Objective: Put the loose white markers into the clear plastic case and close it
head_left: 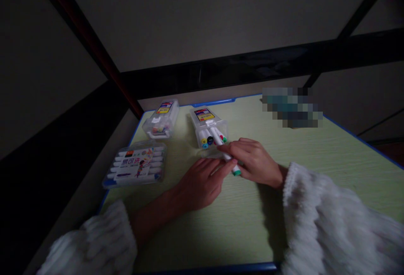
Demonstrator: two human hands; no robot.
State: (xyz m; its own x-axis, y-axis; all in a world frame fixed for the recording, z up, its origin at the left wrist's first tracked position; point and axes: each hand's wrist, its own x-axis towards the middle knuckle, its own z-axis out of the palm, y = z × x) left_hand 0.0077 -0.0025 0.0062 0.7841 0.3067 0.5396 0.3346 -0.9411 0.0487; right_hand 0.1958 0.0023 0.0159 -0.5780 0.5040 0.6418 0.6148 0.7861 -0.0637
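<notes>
A white marker (226,156) with a green end slants out of the open front of a clear marker case (205,119). Pinched around the marker's near part is my right hand (254,159). My left hand (203,182) reaches in from the left, and its extended index finger touches the marker near the green end. Its other fingers lie by the case's transparent lid (211,153), partly hidden, so I cannot tell whether they grip it. Inside the case, several markers show yellow, blue, black, red and green ends.
A second clear case (164,117) with colourful contents stands at the back left. Nearer on the left lies a flat clear box of white markers (135,163). A pixelated object (290,107) rests at the back right of the blue-edged table (315,157).
</notes>
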